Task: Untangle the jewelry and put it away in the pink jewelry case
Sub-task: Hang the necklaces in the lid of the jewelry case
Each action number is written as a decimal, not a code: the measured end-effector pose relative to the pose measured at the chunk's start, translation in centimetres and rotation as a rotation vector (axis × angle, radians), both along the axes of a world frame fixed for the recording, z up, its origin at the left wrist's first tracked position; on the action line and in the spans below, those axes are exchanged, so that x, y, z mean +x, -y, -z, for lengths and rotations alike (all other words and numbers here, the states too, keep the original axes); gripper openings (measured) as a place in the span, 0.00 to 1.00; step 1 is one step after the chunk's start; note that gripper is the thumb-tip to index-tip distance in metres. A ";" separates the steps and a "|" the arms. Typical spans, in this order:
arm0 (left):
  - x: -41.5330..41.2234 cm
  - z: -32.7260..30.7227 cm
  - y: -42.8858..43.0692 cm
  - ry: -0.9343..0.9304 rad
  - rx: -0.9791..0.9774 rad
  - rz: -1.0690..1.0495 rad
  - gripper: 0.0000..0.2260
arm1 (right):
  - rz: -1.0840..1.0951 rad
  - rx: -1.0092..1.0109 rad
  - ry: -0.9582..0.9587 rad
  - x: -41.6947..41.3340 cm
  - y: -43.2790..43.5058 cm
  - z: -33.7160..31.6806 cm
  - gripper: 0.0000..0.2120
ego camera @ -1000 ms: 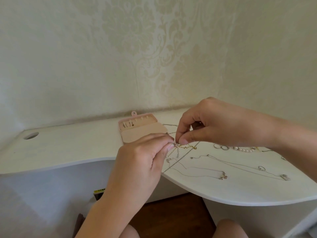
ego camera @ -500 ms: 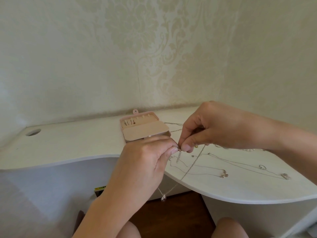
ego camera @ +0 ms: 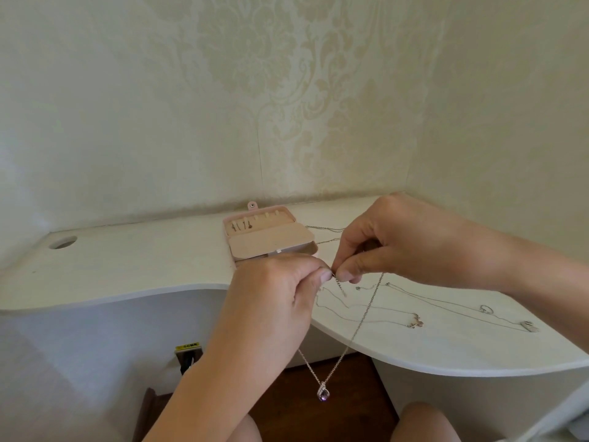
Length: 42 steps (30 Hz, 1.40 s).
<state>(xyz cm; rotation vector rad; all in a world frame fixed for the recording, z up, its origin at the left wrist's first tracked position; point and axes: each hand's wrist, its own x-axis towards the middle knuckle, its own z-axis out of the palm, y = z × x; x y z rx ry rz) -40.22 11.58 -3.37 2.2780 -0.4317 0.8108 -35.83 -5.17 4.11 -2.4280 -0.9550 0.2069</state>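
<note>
- Where the view sits closest, two bare knees (ego camera: 424,422) frame a strip of dark wooden floor (ego camera: 296,419); a purple teardrop pendant (ego camera: 323,393) hangs above that floor, below the desk's edge and clear of everything.
- From the pendant the silver necklace chain (ego camera: 363,317) rises in two strands; one climbs across the curved front edge of the white desk (ego camera: 462,355) to the right hand, the other runs up behind the left wrist.
- The left hand (ego camera: 271,311) is curled, thumb and forefinger pinching the chain at its top; the rest of its fingers are folded in.
- The right hand (ego camera: 408,240) meets it tip to tip, its thumb and forefinger pinching the same chain just beside the left's grip; a short tail of chain (ego camera: 340,287) dangles below the pinch.
- So the necklace is held above the desk's front edge, its ends between both hands and its pendant well below them.
- On the desk under the right forearm lie thin chains spread flat, with a small charm (ego camera: 414,323), a ring-shaped piece (ego camera: 486,309) and another charm (ego camera: 530,327) well apart from one another.
- Just behind the left knuckles stands the pink jewelry case (ego camera: 271,240), open, lid tilted back with a few small pieces set in its row of slots; two more chains (ego camera: 325,229) trail from its right side.
- Far left, a round hole (ego camera: 63,242) is cut in the desk; pale patterned wallpaper (ego camera: 287,90) fills the corner behind.
</note>
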 end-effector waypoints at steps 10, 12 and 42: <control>0.2 -0.4 0.5 -0.138 -0.211 -0.038 0.05 | 0.042 -0.011 0.315 -0.2 -0.2 0.8 0.05; 0.3 -0.4 0.6 -0.137 -0.241 -0.062 0.04 | 0.021 -0.020 0.392 -0.1 -0.2 1.1 0.05; 20.2 2.1 -8.4 -0.552 -0.130 -0.233 0.10 | 0.100 0.470 -0.069 18.7 -7.3 -6.8 0.05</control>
